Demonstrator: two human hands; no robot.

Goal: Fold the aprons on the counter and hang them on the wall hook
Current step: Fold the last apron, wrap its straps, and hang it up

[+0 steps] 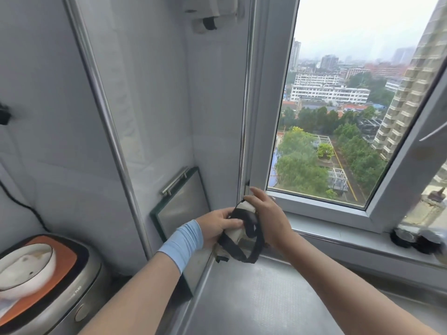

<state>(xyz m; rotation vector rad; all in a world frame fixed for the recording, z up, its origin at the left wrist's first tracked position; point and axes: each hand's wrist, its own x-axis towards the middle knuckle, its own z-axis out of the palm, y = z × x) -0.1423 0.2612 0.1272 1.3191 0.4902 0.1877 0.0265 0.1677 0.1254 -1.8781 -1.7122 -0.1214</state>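
Observation:
A folded cream apron with black straps is a small bundle held above the steel counter, near the window corner. My left hand, with a blue wrist band, grips the bundle from the left. My right hand wraps round its top and right side. A black strap loop hangs down below the bundle. High on the wall, another pale cloth with a black strap hangs near the top edge; the hook itself is hidden.
A steel counter lies below my arms. A glass-edged board with a metal handle leans in the corner. A rice cooker stands at the left. The window opens to the right, with dark items on its sill.

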